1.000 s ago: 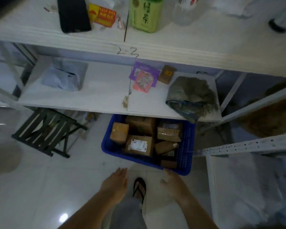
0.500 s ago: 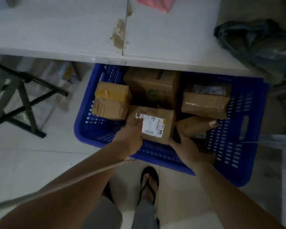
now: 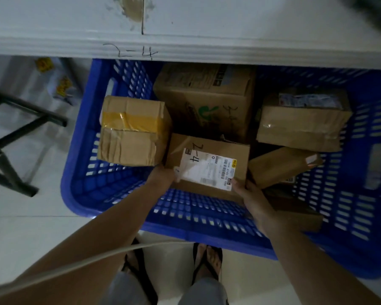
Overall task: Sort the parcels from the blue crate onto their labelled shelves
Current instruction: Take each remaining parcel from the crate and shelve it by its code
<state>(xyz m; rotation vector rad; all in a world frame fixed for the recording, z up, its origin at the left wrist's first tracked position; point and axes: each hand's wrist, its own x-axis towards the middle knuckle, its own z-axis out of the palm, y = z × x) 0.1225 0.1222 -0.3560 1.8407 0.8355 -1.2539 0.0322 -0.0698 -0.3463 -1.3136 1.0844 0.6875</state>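
Note:
A blue crate (image 3: 110, 194) stands on the floor under a white shelf (image 3: 207, 47) whose front edge is marked 2-4. Several brown cardboard parcels lie inside the crate. The near middle parcel (image 3: 216, 150) carries a white shipping label with "2-4" handwritten by it. My left hand (image 3: 163, 176) grips that parcel's left near corner. On its right near corner my right hand (image 3: 254, 200) holds it. A parcel with yellow tape (image 3: 132, 130) lies at the left, a larger box (image 3: 207, 97) sits at the back, and another parcel (image 3: 301, 122) is at the right.
A dark folding stool (image 3: 11, 137) stands on the pale tiled floor left of the crate. My two feet in sandals (image 3: 207, 260) are right in front of the crate. A pale cord (image 3: 75, 265) crosses my left forearm. Packets (image 3: 62, 89) lie under the shelf at left.
The view has dropped closer to the crate. Both hands went from hovering before the crate to taking hold of the labelled parcel at its near corners.

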